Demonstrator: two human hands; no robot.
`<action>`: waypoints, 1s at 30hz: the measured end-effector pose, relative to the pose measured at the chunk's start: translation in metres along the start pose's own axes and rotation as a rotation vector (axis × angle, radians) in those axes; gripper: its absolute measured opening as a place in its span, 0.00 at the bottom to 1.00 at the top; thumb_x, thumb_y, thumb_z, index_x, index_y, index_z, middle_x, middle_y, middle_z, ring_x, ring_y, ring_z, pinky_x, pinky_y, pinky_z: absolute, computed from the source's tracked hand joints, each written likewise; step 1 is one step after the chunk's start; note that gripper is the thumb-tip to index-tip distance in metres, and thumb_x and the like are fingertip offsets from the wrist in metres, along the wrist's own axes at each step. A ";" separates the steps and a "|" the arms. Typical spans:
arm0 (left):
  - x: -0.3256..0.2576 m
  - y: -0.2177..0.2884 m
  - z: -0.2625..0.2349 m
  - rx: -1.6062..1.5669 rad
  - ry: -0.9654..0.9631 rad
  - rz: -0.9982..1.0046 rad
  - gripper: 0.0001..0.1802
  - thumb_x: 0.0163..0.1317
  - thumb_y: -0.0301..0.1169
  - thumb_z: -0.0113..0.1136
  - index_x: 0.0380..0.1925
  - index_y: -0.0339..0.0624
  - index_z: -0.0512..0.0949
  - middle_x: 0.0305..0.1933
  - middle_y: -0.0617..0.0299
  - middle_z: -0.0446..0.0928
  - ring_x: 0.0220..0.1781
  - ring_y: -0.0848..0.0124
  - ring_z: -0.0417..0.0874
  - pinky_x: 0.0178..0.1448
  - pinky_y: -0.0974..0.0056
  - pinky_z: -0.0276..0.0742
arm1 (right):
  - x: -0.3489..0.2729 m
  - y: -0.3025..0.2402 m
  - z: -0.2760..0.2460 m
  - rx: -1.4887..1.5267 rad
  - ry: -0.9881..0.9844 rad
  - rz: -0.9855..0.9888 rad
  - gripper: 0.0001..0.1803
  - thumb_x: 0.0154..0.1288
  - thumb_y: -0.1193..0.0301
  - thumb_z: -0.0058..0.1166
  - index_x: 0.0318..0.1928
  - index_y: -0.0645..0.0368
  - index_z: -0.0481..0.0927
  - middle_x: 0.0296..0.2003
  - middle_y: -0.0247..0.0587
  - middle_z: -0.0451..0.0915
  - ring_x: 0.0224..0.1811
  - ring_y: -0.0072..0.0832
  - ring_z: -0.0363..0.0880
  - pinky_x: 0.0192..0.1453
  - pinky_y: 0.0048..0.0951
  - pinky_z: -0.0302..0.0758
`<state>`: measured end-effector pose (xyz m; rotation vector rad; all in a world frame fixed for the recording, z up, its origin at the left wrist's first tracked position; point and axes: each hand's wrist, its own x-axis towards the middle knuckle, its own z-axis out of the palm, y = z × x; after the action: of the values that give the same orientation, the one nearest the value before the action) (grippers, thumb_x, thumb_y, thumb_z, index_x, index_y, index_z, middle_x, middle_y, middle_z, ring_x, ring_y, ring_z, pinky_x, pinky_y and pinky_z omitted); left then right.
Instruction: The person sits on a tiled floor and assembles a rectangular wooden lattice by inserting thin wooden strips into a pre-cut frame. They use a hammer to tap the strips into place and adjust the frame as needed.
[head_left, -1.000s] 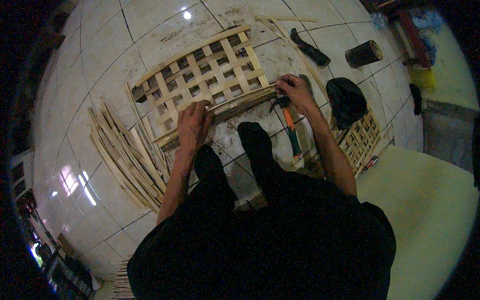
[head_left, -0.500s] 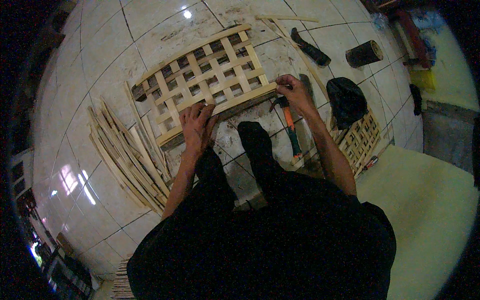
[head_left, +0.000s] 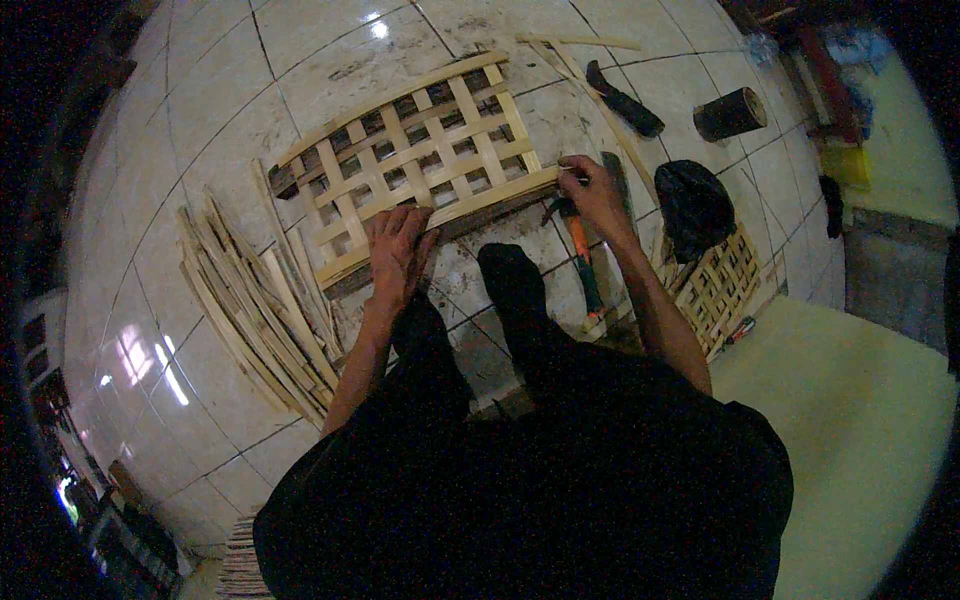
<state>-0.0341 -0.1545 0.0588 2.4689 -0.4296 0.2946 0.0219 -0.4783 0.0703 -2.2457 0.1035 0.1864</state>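
Observation:
A woven lattice panel point(head_left: 415, 150) of pale flat strips, which look like bamboo, lies on the tiled floor in front of my feet. Along its near edge runs a pale strip point(head_left: 490, 204). My left hand point(head_left: 398, 250) grips this edge left of its middle, fingers over the strip and thumb on the near side. At the right end of the same strip, my right hand point(head_left: 594, 196) is closed in a pinch; what lies between its fingertips is partly hidden. A hammer point(head_left: 581, 250) with an orange and green handle rests on the floor just below my right hand.
Loose strips point(head_left: 255, 300) are heaped at the left. To the right are a black bag point(head_left: 692, 205), a second lattice panel point(head_left: 722, 285) and a short dark cylinder point(head_left: 730, 115). A dark-handled tool point(head_left: 625, 108) lies beyond my right hand. A pale surface point(head_left: 830, 420) fills the lower right.
The fingers of my left hand have flattened a little over the strip. My right hand has shifted very slightly right at the strip's end. The panel keeps its place.

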 end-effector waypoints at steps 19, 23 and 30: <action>0.005 -0.009 -0.002 -0.078 -0.029 0.027 0.15 0.53 0.29 0.65 0.42 0.46 0.78 0.43 0.57 0.78 0.48 0.53 0.73 0.53 0.52 0.66 | 0.013 0.014 0.002 0.162 -0.036 0.029 0.17 0.66 0.69 0.54 0.51 0.68 0.76 0.40 0.44 0.81 0.38 0.26 0.81 0.45 0.27 0.79; 0.003 -0.013 0.000 -0.052 -0.040 0.019 0.16 0.51 0.29 0.65 0.42 0.45 0.78 0.43 0.57 0.77 0.47 0.53 0.73 0.52 0.52 0.66 | 0.013 0.002 0.001 0.109 -0.032 0.047 0.17 0.65 0.69 0.54 0.50 0.69 0.77 0.39 0.45 0.81 0.38 0.27 0.81 0.45 0.27 0.79; 0.007 -0.004 -0.007 -0.129 0.024 0.009 0.17 0.48 0.26 0.67 0.41 0.41 0.79 0.39 0.54 0.75 0.44 0.54 0.73 0.48 0.54 0.68 | 0.011 -0.002 -0.001 0.077 0.007 0.018 0.16 0.64 0.69 0.55 0.48 0.68 0.78 0.39 0.45 0.82 0.37 0.26 0.81 0.44 0.25 0.78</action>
<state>-0.0272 -0.1494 0.0643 2.3365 -0.4360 0.2905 0.0334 -0.4781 0.0704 -2.1699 0.1323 0.1811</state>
